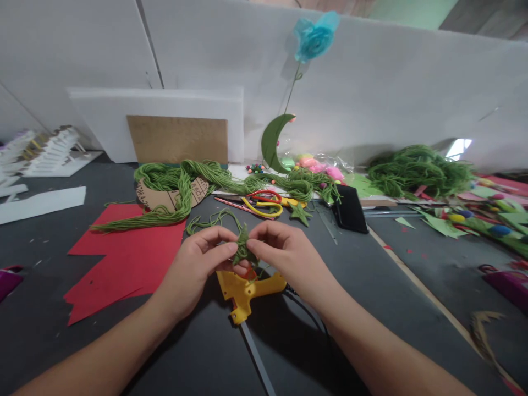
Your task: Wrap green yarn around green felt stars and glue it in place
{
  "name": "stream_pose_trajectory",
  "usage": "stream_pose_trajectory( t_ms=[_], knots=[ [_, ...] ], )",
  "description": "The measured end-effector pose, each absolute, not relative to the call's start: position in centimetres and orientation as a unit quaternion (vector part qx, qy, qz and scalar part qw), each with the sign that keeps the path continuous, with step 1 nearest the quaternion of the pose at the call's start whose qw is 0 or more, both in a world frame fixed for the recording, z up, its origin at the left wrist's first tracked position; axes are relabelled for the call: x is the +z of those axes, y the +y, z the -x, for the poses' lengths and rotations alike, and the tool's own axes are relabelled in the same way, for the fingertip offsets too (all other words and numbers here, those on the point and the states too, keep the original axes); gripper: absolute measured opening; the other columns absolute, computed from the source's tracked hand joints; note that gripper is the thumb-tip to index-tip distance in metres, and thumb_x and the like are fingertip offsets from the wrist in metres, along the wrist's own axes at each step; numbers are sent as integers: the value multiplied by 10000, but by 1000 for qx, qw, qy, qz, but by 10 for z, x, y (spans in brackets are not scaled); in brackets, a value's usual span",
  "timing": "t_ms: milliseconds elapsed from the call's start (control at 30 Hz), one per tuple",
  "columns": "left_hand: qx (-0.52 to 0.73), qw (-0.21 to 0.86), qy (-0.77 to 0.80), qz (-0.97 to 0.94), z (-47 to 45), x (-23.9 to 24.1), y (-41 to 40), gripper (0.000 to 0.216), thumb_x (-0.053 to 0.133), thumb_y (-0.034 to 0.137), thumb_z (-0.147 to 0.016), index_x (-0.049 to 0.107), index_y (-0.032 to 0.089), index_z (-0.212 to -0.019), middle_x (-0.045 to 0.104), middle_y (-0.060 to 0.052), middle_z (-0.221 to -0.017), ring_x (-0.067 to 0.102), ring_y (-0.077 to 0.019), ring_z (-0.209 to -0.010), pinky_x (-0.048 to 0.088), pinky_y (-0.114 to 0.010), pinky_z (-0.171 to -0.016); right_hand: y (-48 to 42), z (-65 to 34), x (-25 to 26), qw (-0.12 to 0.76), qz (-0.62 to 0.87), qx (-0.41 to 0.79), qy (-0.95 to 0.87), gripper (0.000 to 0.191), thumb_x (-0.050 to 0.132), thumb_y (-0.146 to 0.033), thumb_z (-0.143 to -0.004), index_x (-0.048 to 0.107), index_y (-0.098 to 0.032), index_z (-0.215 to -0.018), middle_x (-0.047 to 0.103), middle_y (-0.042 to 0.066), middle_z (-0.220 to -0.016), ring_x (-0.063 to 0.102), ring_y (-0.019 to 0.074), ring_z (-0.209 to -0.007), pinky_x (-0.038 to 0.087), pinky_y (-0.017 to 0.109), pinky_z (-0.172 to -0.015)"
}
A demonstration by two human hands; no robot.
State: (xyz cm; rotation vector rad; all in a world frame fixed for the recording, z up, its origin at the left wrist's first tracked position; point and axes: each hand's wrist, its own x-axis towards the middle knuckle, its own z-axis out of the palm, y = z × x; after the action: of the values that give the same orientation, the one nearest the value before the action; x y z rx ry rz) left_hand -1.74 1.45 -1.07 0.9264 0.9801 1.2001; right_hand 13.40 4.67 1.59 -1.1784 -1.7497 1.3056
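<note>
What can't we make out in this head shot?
All in the head view:
- Green yarn piece: full shape, hidden by left hand and right hand.
- Yellow glue gun: part covered by left hand.
- Cardboard printing: partly under yarn.
- Pale stick: end cut by bottom edge.

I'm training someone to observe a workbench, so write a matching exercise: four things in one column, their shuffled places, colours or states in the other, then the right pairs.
Things
1. Green yarn piece
2. Glue gun
3. Blue flower
4. Red paper

Places, colours or states
A. At the top of a wire stem
B. On the table, partly beneath green yarn strands
C. Held by left hand and right hand together
D. Yellow, with a pale stick jutting out

Pairs: 1-C, 2-D, 3-A, 4-B
</note>
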Motion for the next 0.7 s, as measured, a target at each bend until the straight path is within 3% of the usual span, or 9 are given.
stream_pose_trajectory(
  t_ms=[300, 500, 700],
  knots=[
    [501, 601, 465, -414, 17, -9, 17, 112, 637, 207, -678, 559, 152, -735, 596, 37, -590, 629, -125, -549, 512, -232, -544, 44, -132, 17, 333, 460, 498, -655, 58, 552, -191, -703, 526, -161, -661, 492, -45, -601, 455, 76, -539, 384, 196, -501],
    [506, 536, 514, -438, 25, -8, 24, 155, 627, 273, -689, 556, 155, -760, 595, 38, -495, 553, -98, -435, 440, -188, -437, 50, -134, 8, 298, 389, 613, -620, 285, 563, -254, -721, 468, -185, -981, 542, -40, -655, 515, 98, -556, 427, 235, -539],
    [514, 419, 578, -475, 36, -14, 37, 197, 601, 314, -706, 558, 151, -806, 591, 27, -417, 523, -112, -357, 411, -201, -410, 66, -139, -4, 354, 445, 376, -732, 203, 509, -157, -715, 502, -180, -917, 523, -23, -734, 480, 106, -625, 396, 252, -601]
  ],
)
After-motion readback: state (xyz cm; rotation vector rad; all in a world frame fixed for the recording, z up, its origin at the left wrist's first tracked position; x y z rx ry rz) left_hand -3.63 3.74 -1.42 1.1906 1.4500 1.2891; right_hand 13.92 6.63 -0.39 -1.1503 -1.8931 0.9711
